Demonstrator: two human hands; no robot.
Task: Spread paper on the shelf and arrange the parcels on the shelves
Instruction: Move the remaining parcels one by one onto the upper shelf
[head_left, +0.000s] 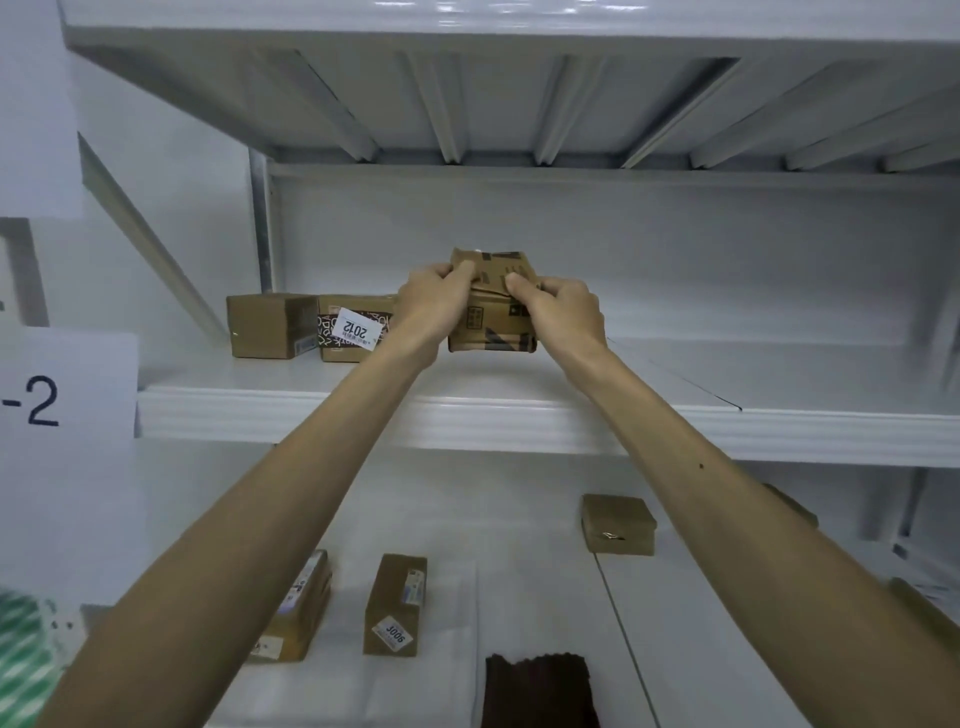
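Note:
Both arms reach up to the upper shelf (467, 415), which is lined with white paper (727, 374). My left hand (434, 304) and my right hand (563, 309) both grip a brown cardboard parcel (493, 325) that stands on the shelf, fingers curled over its top flap. Left of it stand two more parcels: a plain brown one (270, 325) and one with a white label reading 2012 (353, 327). On the lower shelf lie parcels on white paper: one at left (298, 608), one labelled 3006 (395, 605) and one further right (618, 525).
A white sign with "-2" (62, 395) hangs at the left. The underside of the shelf above (519, 104) is ribbed metal. A dark brown item (537, 691) lies at the lower shelf's front. More parcels (919, 613) sit behind my right forearm. Green-patterned material (21, 654) is at bottom left.

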